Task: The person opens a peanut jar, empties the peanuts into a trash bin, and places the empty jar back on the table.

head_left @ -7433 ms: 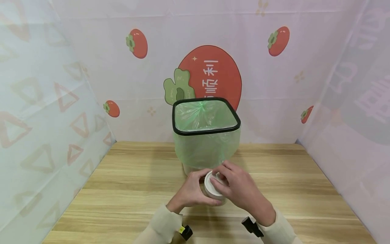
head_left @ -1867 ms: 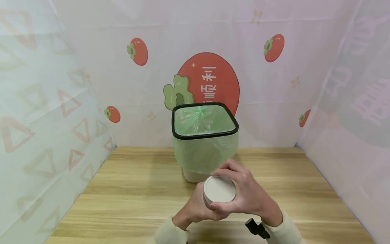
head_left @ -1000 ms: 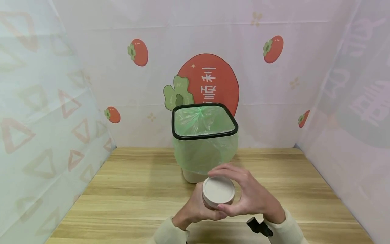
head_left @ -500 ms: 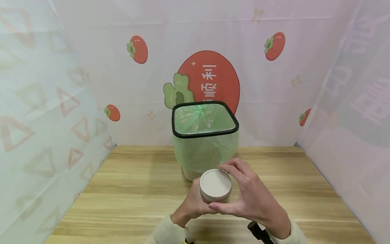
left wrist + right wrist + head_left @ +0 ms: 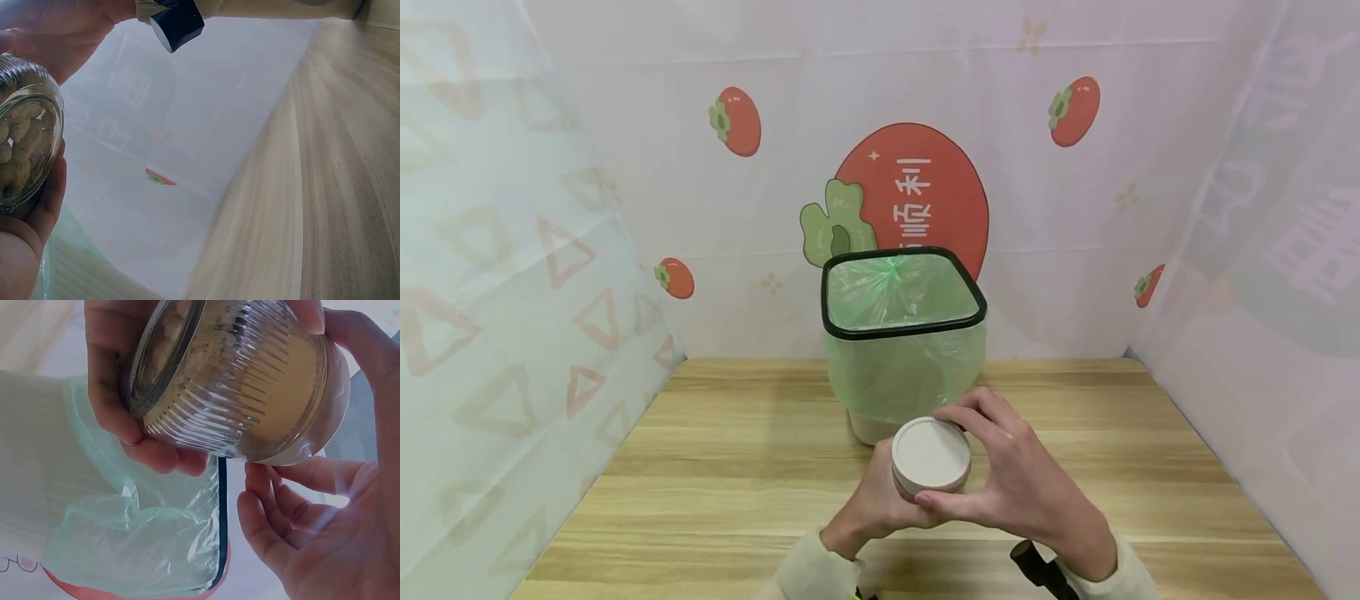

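Observation:
A ribbed clear glass jar (image 5: 231, 387) with a white lid (image 5: 931, 454) is held up over the table, in front of the bin. Through its glass base, rounded brownish pieces (image 5: 19, 144) show in the left wrist view. My left hand (image 5: 882, 497) grips the jar's body from the left, its fingers wrapped around the glass. My right hand (image 5: 1030, 475) holds the lid's rim between the thumb at the near side and the fingertips at the far side. The lid sits on the jar, its flat top facing me.
Behind the jar stands a bin (image 5: 868, 429) with a black rim (image 5: 902, 332) and a translucent green bag (image 5: 906, 375) folded over it. Printed cloth walls (image 5: 1045, 208) enclose the wooden table (image 5: 715, 467) at the back and sides.
Earlier my right hand covered the lid's top; now it holds the rim. Over the last second the jar has shifted slightly left and up, and my right fingers have moved along the rim.

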Demonstrator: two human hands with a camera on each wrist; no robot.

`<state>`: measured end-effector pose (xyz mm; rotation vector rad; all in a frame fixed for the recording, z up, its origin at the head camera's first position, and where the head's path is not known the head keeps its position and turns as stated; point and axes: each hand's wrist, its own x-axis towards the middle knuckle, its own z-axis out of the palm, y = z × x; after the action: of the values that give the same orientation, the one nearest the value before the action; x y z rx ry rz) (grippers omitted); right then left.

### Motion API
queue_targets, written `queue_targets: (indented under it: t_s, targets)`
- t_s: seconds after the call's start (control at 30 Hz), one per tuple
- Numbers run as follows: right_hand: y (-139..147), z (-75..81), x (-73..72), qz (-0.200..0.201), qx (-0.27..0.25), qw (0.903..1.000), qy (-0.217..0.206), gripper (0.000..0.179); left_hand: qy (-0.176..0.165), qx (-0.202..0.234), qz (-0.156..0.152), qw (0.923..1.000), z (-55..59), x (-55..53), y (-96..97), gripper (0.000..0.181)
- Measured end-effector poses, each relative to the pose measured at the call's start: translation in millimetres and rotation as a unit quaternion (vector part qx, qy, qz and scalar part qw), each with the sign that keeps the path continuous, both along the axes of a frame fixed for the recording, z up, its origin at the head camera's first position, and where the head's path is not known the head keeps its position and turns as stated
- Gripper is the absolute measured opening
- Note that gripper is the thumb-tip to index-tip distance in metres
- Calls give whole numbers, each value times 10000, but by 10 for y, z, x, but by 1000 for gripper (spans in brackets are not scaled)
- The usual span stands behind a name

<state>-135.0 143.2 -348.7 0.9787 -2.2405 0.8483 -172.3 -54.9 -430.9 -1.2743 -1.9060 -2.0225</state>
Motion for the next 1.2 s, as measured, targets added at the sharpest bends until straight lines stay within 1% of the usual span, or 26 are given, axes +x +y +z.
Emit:
queue_targets:
  t_s: [0.17, 0.3, 0.5, 0.73, 0.83, 1.0, 1.2]
  targets:
    - [28, 15, -4, 202, -30, 9997, -105, 70, -120, -24, -12, 9999, 26, 16, 0, 71]
    - [50, 23, -9, 326, -17, 9993, -155, 72, -150, -43, -28, 9999, 30, 23, -1, 70]
    - [72, 27, -18, 468, -11, 9987, -223, 72, -95, -38, -37, 9999, 18, 16, -3, 72]
    - [100, 40, -27, 614, 103, 9977, -262, 74, -110, -18, -100, 9999, 19, 13, -1, 73]
    - [113, 52, -22, 655, 145, 9973, -293, 76, -26, -68, -85, 9999, 18, 7, 0, 72]
    - [86, 58, 22, 536, 140, 9980, -313, 78, 97, -79, -67, 9999, -5, -14, -9, 70]
    - [10, 31, 71, -35, 135, 9997, -205, 79, 89, -114, 74, 9999, -18, -17, -14, 73]
